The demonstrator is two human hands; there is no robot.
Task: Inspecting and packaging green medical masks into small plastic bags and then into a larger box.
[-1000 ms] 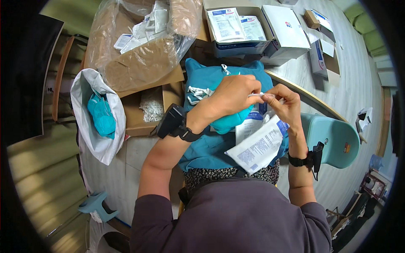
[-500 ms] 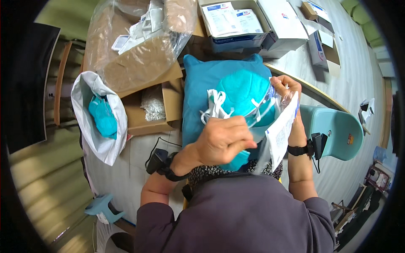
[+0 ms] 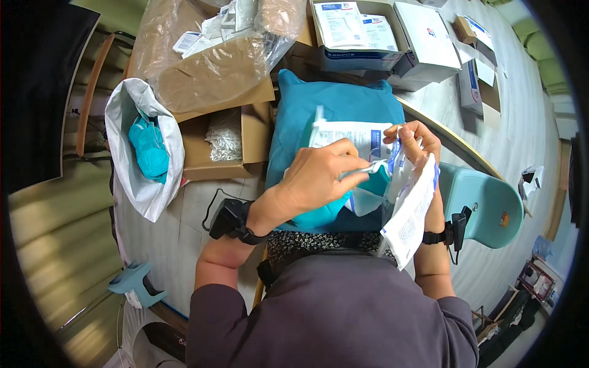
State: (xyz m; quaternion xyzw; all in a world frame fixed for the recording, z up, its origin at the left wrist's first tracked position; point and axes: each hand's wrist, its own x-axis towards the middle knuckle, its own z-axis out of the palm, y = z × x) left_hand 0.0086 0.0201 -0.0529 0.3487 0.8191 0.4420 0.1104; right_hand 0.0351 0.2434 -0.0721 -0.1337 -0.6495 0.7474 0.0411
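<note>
A teal cup-shaped face mask (image 3: 320, 216) rests on the teal cushion (image 3: 334, 98) in front of me, partly hidden beneath my left hand (image 3: 322, 175). That hand's thumb and fingers pinch a white strap (image 3: 375, 164) beside more teal mask material. To its right, my right hand (image 3: 418, 142) is closed on clear plastic wrapping with white printed packets (image 3: 408, 224) hanging down from it. Another white printed packet (image 3: 350, 130) lies across the cushion behind my left hand. How the mask and wrapping overlap between the hands is hard to make out.
On the left stand a white bag (image 3: 169, 132) with teal masks inside and a carton (image 3: 211, 170) of white strands. A plastic-lined carton (image 3: 208, 76) of packets is behind. Packet boxes (image 3: 362, 60) stand at the back; a pale teal stool (image 3: 485, 205) is at right.
My left hand has opened from a tight fist into a pinch and shifted slightly up. The mask has dropped lower under it, and a printed packet now shows on the cushion.
</note>
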